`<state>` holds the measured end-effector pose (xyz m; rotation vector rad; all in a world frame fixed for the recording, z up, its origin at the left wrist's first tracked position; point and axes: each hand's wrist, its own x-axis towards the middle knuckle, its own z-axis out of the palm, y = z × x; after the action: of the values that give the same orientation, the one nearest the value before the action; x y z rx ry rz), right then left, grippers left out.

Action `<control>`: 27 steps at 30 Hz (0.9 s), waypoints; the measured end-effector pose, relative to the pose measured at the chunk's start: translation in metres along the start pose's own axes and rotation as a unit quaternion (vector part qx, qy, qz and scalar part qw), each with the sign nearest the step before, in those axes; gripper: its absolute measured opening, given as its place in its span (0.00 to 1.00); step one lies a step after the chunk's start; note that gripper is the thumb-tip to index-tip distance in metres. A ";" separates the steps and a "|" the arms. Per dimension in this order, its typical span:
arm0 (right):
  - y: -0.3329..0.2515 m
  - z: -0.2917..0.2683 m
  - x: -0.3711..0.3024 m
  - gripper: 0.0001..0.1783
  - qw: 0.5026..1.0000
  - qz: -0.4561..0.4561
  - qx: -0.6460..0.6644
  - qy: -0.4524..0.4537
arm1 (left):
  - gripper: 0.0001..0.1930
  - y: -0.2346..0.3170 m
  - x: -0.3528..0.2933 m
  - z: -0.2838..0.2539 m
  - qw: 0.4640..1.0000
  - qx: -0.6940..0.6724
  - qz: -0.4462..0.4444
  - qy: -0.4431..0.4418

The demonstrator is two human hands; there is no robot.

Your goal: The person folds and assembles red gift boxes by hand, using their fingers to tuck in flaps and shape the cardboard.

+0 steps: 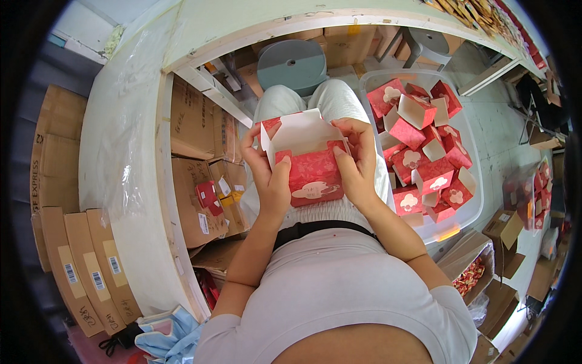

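Observation:
A red patterned gift box (pixel 312 176) with a white inside rests over my lap, its top flaps standing up and its mouth facing me. My left hand (pixel 270 182) grips its left side, the thumb on the front wall and the fingers behind the edge. On the opposite side my right hand (pixel 359 161) holds it the same way, thumb pressed near the top corner. To my right a clear plastic tub (pixel 474 206) is heaped with similar red boxes (pixel 418 159), several of them with open white flaps.
A grey-green stool (pixel 291 64) stands past my knees, under a white table (pixel 242 33). Brown cartons (pixel 193 121) are stacked at the left. An open carton of small red wrapped pieces (pixel 470 278) and another bin of red boxes (pixel 533 194) sit at the right.

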<state>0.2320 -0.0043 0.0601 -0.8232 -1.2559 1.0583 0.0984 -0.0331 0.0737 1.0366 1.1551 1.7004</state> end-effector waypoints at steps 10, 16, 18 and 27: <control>-0.008 -0.004 0.004 0.09 0.994 -0.090 -0.049 -0.032 | 0.13 0.002 0.007 -0.007 0.977 0.158 0.101 -0.105; 0.001 0.000 0.000 0.07 0.994 -0.103 0.008 -0.026 | 0.08 -0.004 0.004 -0.004 0.992 0.027 0.088 -0.083; 0.005 0.000 -0.001 0.07 0.996 -0.081 0.019 -0.024 | 0.08 -0.004 0.005 -0.005 0.992 0.055 0.063 -0.093; -0.004 -0.006 -0.002 0.07 0.992 -0.056 -0.090 -0.068 | 0.10 -0.004 0.004 -0.010 0.981 0.149 0.066 -0.101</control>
<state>0.2390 -0.0076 0.0621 -0.8158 -1.5119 0.9320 0.0886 -0.0308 0.0684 1.4648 1.2536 1.5068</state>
